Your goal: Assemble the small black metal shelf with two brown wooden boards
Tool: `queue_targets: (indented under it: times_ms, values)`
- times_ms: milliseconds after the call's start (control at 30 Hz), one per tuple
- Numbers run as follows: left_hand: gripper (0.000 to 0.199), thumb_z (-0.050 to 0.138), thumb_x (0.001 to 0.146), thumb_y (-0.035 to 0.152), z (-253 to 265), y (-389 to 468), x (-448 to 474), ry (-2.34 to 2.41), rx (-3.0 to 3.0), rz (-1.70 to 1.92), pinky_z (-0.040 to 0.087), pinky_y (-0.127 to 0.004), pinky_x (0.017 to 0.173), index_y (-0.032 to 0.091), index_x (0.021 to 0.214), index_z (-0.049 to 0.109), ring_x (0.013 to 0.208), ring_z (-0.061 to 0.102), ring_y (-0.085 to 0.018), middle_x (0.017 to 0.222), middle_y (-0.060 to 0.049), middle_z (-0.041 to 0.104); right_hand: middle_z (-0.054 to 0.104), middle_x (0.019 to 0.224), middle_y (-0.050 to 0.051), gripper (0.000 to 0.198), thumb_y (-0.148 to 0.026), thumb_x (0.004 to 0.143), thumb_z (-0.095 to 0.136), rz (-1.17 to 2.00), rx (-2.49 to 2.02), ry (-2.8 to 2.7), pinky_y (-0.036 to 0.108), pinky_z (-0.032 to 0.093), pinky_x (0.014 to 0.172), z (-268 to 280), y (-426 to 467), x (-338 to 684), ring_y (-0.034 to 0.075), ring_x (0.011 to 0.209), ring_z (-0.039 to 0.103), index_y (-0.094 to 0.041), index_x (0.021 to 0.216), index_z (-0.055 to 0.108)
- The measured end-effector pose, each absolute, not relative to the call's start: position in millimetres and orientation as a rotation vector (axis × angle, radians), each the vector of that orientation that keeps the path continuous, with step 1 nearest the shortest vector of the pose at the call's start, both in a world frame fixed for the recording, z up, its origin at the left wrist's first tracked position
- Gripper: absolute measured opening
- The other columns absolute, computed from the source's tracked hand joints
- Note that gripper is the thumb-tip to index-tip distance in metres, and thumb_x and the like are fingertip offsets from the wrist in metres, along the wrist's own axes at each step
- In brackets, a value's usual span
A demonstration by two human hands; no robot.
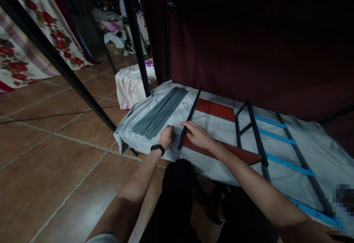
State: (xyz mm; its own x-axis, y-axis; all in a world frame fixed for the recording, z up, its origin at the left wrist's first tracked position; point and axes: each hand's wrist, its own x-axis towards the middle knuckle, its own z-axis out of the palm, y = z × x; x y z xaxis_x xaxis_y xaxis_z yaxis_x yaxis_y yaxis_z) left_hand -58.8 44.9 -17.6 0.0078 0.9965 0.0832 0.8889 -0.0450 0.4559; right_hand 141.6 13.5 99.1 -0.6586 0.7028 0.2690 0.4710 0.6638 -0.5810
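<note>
On the grey cloth, my left hand has its fingers curled in, and whatever they hold is hidden. It wears a black wristband. A bundle of grey metal rods lies just left of it. My right hand is closed over a black metal bar, its fingertips pointing toward my left hand. That bar runs along the left ends of two red-brown panels. The nearer panel passes under my right wrist. A few small, thin pieces of hardware lie between rods and bar.
A black frame and blue slats on dark rails lie to the right on the grey cloth. Black posts rise at the left. A cable crosses the tiled floor. A striped cloth covers something behind.
</note>
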Motion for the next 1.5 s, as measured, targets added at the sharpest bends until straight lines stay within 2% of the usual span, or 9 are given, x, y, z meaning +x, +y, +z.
queue_targets:
  times_ms: [100,233,300,400,733,1000,1233,1500]
  values:
    - [0.022,0.05,0.082,0.004,-1,37,-60,1.93,1.862,0.823,0.046,-0.03,0.077,0.013,0.097,0.063,0.084,0.063,-0.021,0.091,-0.012,0.066,0.056,0.13,0.007,0.062,-0.002,0.082,0.043,0.646,-0.923,-2.394,0.035,0.044,0.104,99,13,142,0.018,0.119,0.055,-0.025,0.14,0.046]
    - [0.009,0.059,0.083,0.015,29,23,-59,1.514,1.071,1.373,0.05,-0.028,0.07,0.014,0.091,0.062,0.068,0.062,-0.015,0.074,-0.004,0.064,0.056,0.132,0.007,0.066,-0.003,0.082,0.042,0.637,-0.924,-2.378,0.037,0.044,0.106,99,10,142,0.018,0.121,0.055,-0.025,0.143,0.042]
    - [0.011,0.067,0.078,0.017,43,16,-57,1.183,0.704,1.445,0.051,-0.025,0.069,0.012,0.088,0.063,0.063,0.062,-0.011,0.072,-0.003,0.065,0.056,0.134,0.008,0.067,-0.003,0.082,0.042,0.637,-0.935,-2.372,0.038,0.043,0.106,99,9,142,0.018,0.122,0.055,-0.025,0.145,0.04]
    - [0.019,0.077,0.068,0.013,58,5,-52,0.936,0.494,1.428,0.053,-0.023,0.07,0.011,0.082,0.065,0.066,0.065,-0.011,0.074,-0.004,0.068,0.056,0.135,0.007,0.068,-0.005,0.082,0.043,0.641,-0.941,-2.373,0.04,0.044,0.106,100,8,142,0.019,0.122,0.055,-0.026,0.147,0.037]
    - [0.021,0.081,0.066,0.019,59,-15,-29,0.85,0.514,1.482,0.055,-0.025,0.07,0.013,0.079,0.065,0.066,0.067,-0.012,0.071,-0.003,0.068,0.057,0.135,0.008,0.065,-0.011,0.086,0.045,0.679,-1.011,-2.368,0.043,0.047,0.103,99,5,143,0.019,0.112,0.062,-0.027,0.148,0.036]
    - [0.019,0.078,0.07,0.025,58,-12,-23,0.914,0.651,1.525,0.053,-0.025,0.062,0.014,0.079,0.064,0.058,0.063,-0.011,0.064,-0.001,0.066,0.057,0.134,0.006,0.061,-0.014,0.088,0.047,0.812,-1.072,-2.318,0.038,0.052,0.094,102,7,143,0.015,0.092,0.067,-0.031,0.146,0.038]
    - [0.019,0.078,0.07,0.027,55,-11,-18,0.901,0.647,1.55,0.051,-0.023,0.061,0.015,0.076,0.065,0.059,0.062,-0.011,0.066,0.0,0.065,0.056,0.136,0.007,0.058,-0.017,0.089,0.048,0.768,-1.087,-2.35,0.042,0.048,0.102,103,5,146,0.019,0.111,0.062,-0.031,0.145,0.041]
    - [0.019,0.079,0.069,0.031,58,-16,-15,0.9,0.708,1.531,0.048,-0.021,0.057,0.016,0.076,0.069,0.06,0.059,-0.01,0.07,-0.002,0.068,0.057,0.136,0.007,0.058,-0.016,0.089,0.05,0.73,-1.11,-2.338,0.044,0.048,0.102,103,2,144,0.02,0.111,0.062,-0.031,0.144,0.043]
